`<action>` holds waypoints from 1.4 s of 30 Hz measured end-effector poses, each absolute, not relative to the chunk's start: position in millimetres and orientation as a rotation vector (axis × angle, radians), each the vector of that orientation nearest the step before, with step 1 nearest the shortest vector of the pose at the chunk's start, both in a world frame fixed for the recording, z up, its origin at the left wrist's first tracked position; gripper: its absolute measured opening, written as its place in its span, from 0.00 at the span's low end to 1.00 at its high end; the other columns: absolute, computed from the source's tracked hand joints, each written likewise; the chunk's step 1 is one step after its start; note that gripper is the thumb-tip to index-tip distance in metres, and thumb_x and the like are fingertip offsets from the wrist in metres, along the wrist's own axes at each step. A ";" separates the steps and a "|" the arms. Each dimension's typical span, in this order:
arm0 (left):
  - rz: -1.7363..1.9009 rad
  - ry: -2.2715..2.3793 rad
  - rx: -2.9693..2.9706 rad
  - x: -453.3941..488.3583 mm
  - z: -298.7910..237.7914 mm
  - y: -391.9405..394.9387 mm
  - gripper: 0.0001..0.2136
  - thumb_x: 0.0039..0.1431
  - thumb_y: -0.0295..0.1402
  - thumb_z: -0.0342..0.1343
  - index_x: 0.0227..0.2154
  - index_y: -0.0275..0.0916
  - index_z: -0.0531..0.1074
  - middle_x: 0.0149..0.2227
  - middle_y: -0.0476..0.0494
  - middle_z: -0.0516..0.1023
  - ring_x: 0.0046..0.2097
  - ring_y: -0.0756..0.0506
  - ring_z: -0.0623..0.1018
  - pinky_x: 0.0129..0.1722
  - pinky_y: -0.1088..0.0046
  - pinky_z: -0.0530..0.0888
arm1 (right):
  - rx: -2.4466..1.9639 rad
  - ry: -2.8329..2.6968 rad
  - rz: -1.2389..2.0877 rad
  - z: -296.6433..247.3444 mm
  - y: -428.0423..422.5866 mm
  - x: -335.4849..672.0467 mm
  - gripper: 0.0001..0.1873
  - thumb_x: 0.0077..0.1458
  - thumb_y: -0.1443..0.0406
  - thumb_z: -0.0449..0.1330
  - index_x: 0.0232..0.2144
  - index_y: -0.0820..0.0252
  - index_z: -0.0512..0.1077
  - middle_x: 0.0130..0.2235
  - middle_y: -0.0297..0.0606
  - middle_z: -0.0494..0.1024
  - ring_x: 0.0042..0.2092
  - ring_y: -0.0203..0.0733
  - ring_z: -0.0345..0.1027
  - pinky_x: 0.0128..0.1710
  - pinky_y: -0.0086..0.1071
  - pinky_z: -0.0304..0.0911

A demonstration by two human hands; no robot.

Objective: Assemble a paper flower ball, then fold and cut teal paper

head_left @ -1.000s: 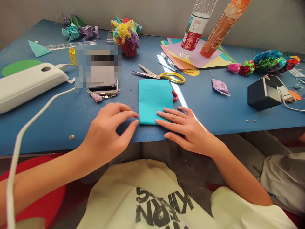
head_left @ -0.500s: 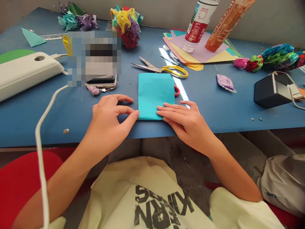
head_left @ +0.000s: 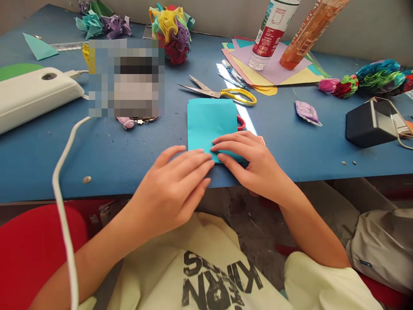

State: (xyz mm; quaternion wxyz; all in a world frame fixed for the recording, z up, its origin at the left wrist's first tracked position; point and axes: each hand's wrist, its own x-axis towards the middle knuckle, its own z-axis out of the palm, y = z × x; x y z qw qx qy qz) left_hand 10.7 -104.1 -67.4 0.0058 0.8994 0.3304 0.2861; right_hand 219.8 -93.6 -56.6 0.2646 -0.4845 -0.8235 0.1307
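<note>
A folded sheet of bright blue paper (head_left: 209, 122) lies flat on the desk, its fold toward me. My left hand (head_left: 180, 183) stretches its fingers over the paper's near edge, the fingertips close to those of my right hand. Flat across the lower right part of the sheet rests my right hand (head_left: 247, 157), fingers extended, thumb near the front edge. Neither hand grips the paper. Just behind it are open scissors (head_left: 211, 91) with a yellow handle loop; a red loop pokes out at the paper's right side.
Coloured sheets (head_left: 274, 73) lie at the back under a water bottle (head_left: 271, 34) and an orange bottle (head_left: 309, 34). A paper flower ball (head_left: 171, 34) stands at the back. A white power bank (head_left: 35, 97) with a cable (head_left: 61, 159) is left; a black box (head_left: 364, 125) is right.
My left hand has moved right, from the paper's left corner to the middle of its near edge. My right hand has shifted slightly, its fingers more bent.
</note>
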 end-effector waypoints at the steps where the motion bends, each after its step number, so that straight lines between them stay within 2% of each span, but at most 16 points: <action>1: 0.854 0.958 2.878 10.8 -68.7 -105.7 0.16 0.61 0.25 0.50 0.52 0.34 0.68 0.54 0.37 0.74 0.56 0.41 0.73 0.58 0.59 0.67 | -1.302 -2.219 0.365 -56.7 -92.6 220.0 0.11 0.62 0.65 0.52 0.41 0.52 0.74 0.49 0.34 0.77 0.51 0.45 0.66 0.54 0.43 0.56; 4: 0.812 0.920 2.940 10.2 -71.0 -107.3 0.17 0.61 0.24 0.50 0.53 0.26 0.68 0.55 0.32 0.73 0.57 0.39 0.72 0.57 0.60 0.69 | -1.249 -2.201 0.420 -56.9 -88.9 221.2 0.10 0.61 0.65 0.53 0.40 0.53 0.75 0.48 0.35 0.77 0.50 0.44 0.67 0.55 0.42 0.57; 7: 0.800 0.906 2.959 8.8 -71.5 -106.2 0.17 0.61 0.24 0.50 0.52 0.24 0.68 0.55 0.31 0.73 0.57 0.39 0.72 0.57 0.60 0.70 | -1.235 -2.190 0.449 -57.0 -86.9 222.0 0.10 0.61 0.65 0.53 0.39 0.53 0.75 0.47 0.35 0.77 0.50 0.44 0.67 0.55 0.42 0.58; 25: 0.842 0.962 2.974 10.6 -75.8 -108.0 0.16 0.62 0.25 0.50 0.52 0.28 0.69 0.54 0.35 0.74 0.58 0.40 0.72 0.57 0.60 0.72 | -1.267 -2.209 0.452 -57.2 -86.8 222.7 0.09 0.60 0.65 0.56 0.41 0.53 0.74 0.49 0.36 0.77 0.52 0.46 0.66 0.56 0.44 0.57; 33: 0.888 1.000 3.022 13.5 -79.2 -111.7 0.16 0.60 0.24 0.53 0.50 0.24 0.70 0.54 0.35 0.74 0.56 0.38 0.73 0.55 0.60 0.72 | -1.274 -2.212 0.448 -56.8 -87.5 223.9 0.07 0.60 0.64 0.57 0.40 0.53 0.73 0.49 0.35 0.77 0.52 0.44 0.67 0.57 0.43 0.56; 42: 0.892 1.137 3.058 16.4 -83.5 -118.3 0.18 0.62 0.32 0.54 0.52 0.29 0.70 0.53 0.39 0.75 0.54 0.40 0.75 0.55 0.63 0.72 | -1.297 -2.216 0.422 -59.1 -90.6 223.9 0.07 0.60 0.63 0.57 0.40 0.52 0.73 0.50 0.34 0.77 0.53 0.45 0.67 0.56 0.44 0.54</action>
